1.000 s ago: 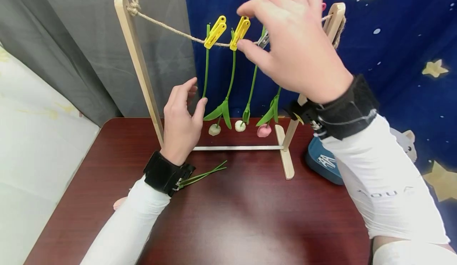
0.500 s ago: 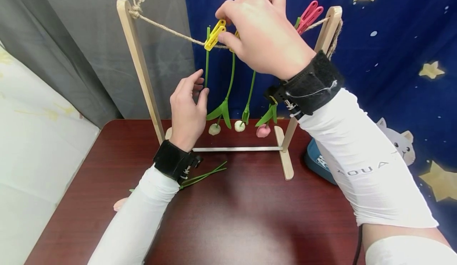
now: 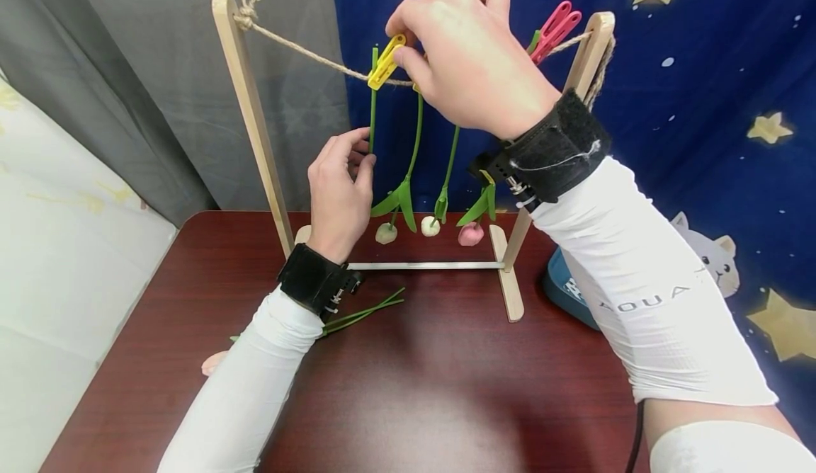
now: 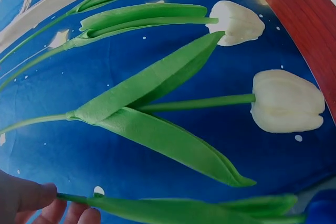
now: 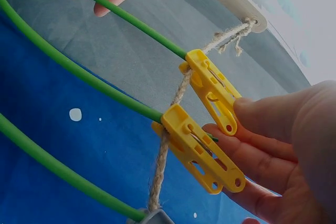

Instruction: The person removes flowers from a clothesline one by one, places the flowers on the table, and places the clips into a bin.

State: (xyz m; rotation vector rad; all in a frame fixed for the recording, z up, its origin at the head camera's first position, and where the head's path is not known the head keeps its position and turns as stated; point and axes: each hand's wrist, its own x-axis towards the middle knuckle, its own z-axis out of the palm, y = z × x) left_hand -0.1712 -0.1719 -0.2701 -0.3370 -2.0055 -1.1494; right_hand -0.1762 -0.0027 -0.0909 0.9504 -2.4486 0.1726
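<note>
Two yellow clothespins sit side by side on the jute rope (image 3: pixel 306 52) strung between the posts of a small wooden rack (image 3: pixel 255 126) at the back of the dark red table (image 3: pixel 446 381). Raised to the rope, the right hand (image 3: pixel 472 55) has its thumb and forefinger closed on the tail of the leftmost yellow clothespin (image 3: pixel 385 62); the second yellow clothespin (image 5: pixel 197 148) lies against its fingers just beside, though whether those fingers grip it is hard to tell. Below the rope, the left hand (image 3: pixel 341 190) pinches the green stem (image 3: pixel 372 115) hanging from that leftmost pin. Further along the rope hang more tulips with cream and pink heads, and a pink clothespin (image 3: pixel 553 28) sits near the rack's right post.
</note>
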